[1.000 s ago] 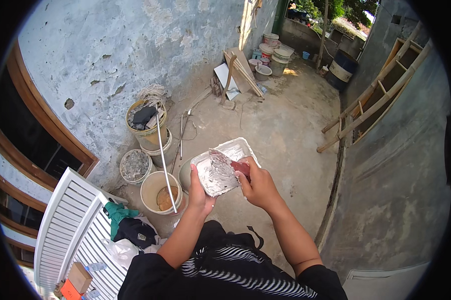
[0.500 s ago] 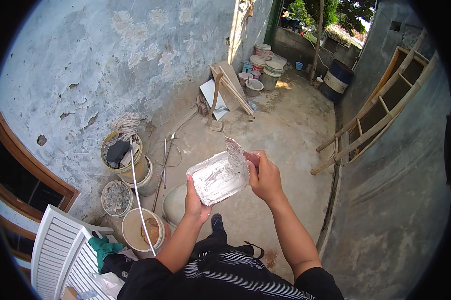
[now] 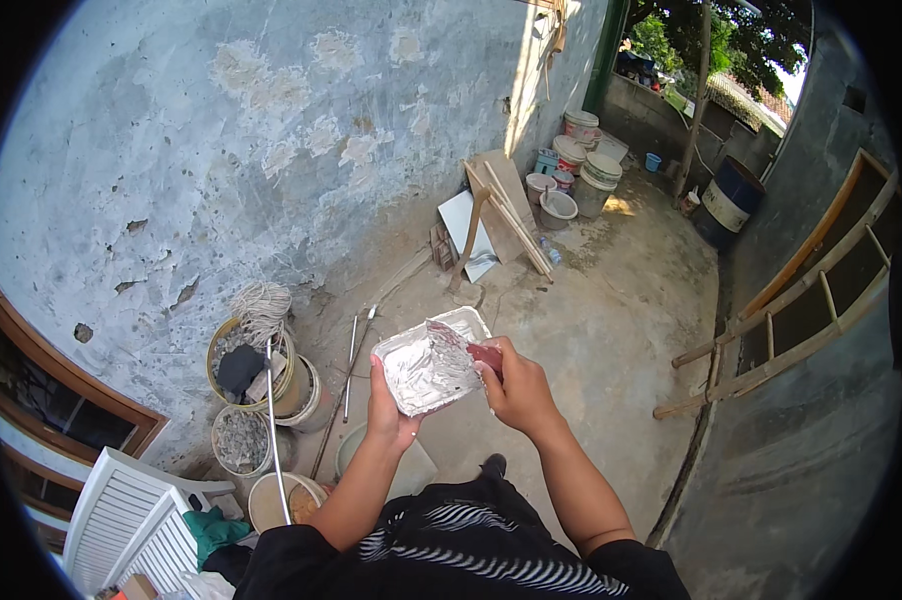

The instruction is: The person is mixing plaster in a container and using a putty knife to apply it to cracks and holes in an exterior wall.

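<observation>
My left hand (image 3: pixel 387 413) grips the left side of a shallow rectangular tray (image 3: pixel 407 392) smeared with white paste, its thumb along the rim. In my right hand (image 3: pixel 517 385) is a putty knife (image 3: pixel 449 352) with a reddish-brown handle, the fingers wrapped round it. Its paste-coated blade lies over the tray, in or just above the white paste; which, I cannot tell. Both hands are in front of my body, above the concrete floor.
To the left stand a rubble bucket (image 3: pixel 241 440), a mop (image 3: pixel 262 310) and a white plastic chair (image 3: pixel 141 510). Against the peeling blue wall (image 3: pixel 271 150) lean boards (image 3: pixel 501 190). Further off are paint buckets (image 3: pixel 599 172) and a drum (image 3: pixel 729 200); a bamboo ladder (image 3: pixel 771 350) leans at right.
The putty knife has swung down and left over the tray, from upright at its right edge. The view has turned left, and my feet have shifted.
</observation>
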### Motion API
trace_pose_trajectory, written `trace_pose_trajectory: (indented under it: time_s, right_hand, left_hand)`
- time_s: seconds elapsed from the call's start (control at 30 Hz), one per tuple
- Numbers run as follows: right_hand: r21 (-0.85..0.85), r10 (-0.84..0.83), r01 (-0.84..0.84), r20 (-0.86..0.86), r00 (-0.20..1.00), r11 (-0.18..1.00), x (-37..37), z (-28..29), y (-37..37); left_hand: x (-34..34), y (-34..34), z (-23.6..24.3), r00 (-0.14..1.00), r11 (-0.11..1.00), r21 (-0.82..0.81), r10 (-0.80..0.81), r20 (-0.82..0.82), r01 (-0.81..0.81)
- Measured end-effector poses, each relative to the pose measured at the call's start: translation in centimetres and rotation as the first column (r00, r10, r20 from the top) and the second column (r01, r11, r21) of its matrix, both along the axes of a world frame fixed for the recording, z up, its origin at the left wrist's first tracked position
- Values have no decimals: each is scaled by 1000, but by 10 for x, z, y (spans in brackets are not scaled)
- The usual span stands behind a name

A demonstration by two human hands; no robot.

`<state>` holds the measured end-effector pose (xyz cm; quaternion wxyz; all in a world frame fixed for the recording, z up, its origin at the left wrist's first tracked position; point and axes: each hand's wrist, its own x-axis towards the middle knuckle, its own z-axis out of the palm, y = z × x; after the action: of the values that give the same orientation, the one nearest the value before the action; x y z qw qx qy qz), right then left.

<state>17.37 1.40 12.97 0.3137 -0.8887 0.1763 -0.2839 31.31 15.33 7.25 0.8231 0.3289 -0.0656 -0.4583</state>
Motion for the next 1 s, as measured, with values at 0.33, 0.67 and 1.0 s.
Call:
trace_pose_trajectory:
  time_s: [0.33,0.67,1.0]
  right_hand:
    - [26,166,-173,171,971,985,150,-16,-149]
    - [173,574,-580,87,814,796,278,-20,-221]
    - [140,459,-490,204,865,860,430,-11,-278]
  left_hand:
    - [100,-111,-35,957,957,-6,289,18,-289]
    - [182,-191,-11,791,794,36,608,-73,-607]
    - [305,-202,-8,718,711,-99,693,-71,-696]
